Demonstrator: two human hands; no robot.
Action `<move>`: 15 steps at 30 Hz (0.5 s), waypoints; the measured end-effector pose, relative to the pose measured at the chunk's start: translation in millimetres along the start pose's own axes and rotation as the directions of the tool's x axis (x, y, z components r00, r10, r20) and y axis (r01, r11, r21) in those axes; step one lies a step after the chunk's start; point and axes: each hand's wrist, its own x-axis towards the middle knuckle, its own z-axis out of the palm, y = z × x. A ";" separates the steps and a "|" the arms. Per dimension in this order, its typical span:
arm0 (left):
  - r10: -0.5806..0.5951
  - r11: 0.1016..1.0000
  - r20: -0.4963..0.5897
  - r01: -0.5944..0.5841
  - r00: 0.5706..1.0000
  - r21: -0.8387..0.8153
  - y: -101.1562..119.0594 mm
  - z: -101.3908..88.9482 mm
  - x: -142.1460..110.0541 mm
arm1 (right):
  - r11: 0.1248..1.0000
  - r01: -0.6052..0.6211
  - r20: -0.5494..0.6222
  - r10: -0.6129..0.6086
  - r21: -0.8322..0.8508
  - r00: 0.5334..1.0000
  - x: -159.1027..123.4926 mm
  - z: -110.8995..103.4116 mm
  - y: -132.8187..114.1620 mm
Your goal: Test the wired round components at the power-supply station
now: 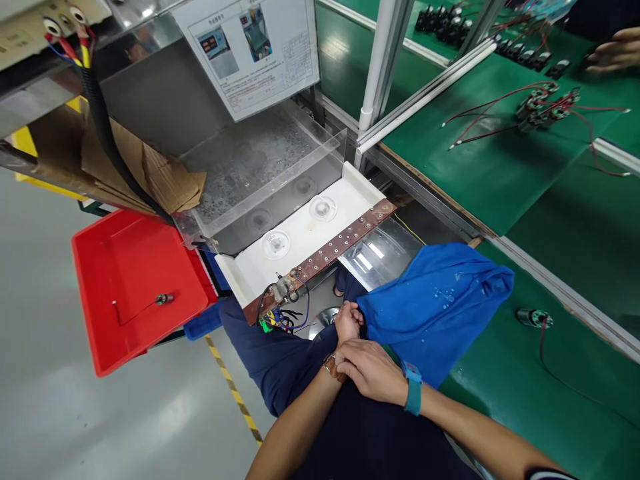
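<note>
My left hand (349,321) is curled into a fist over my lap, its knuckles against the edge of a crumpled blue cloth (440,300) that lies on the green bench mat (505,393). Whether it grips the cloth I cannot tell. A brown watch (330,365) sits on that wrist. My right hand (373,371), with a blue wristband (413,388), lies flat across my left wrist with the fingers draped beside the watch. It holds nothing.
Ahead stands a white fixture (350,183) with two round discs, a perforated copper bar (340,243) and a clear acrylic box (260,167). A red tray (125,267) holds one small wired motor (164,299). Another motor (534,317) and several wired ones (545,107) lie on the mat. A co-worker's hand (614,53) is at the top right.
</note>
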 end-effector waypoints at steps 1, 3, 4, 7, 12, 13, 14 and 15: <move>-0.006 1.000 -0.003 0.006 1.000 -0.007 0.2 0.1 0.1 | 1.000 0.013 -0.006 -0.013 -0.006 1.000 0.3 1.3 1.2; -0.016 0.999 -0.011 0.016 1.000 -0.028 2.4 0.3 -0.9 | 0.999 0.046 -0.017 -0.047 -0.028 0.999 -0.7 2.9 3.8; -0.019 0.999 -0.014 0.019 1.000 -0.042 4.5 0.4 -1.8 | 0.997 0.060 -0.023 -0.061 -0.039 0.998 -2.1 3.1 5.0; -0.010 0.996 -0.016 0.008 1.000 -0.087 15.3 1.6 -5.4 | 0.998 0.062 -0.043 -0.062 -0.013 0.997 -8.6 2.6 6.5; 0.141 0.979 -0.033 -0.144 0.989 -0.142 42.5 12.0 -13.3 | 0.909 -0.210 -0.120 0.269 0.361 0.956 -16.6 9.1 -1.5; 0.190 0.971 -0.036 -0.193 0.981 -0.144 48.4 15.4 -15.4 | 0.857 -0.263 -0.113 0.345 0.444 0.932 -16.1 12.2 -4.0; 0.238 0.960 -0.035 -0.241 0.971 -0.144 54.4 19.0 -17.7 | 0.804 -0.297 -0.106 0.403 0.516 0.909 -14.7 15.5 -6.4; 0.281 0.948 -0.032 -0.283 0.959 -0.146 60.4 22.7 -20.3 | 0.754 -0.310 -0.104 0.445 0.579 0.889 -12.5 18.8 -8.7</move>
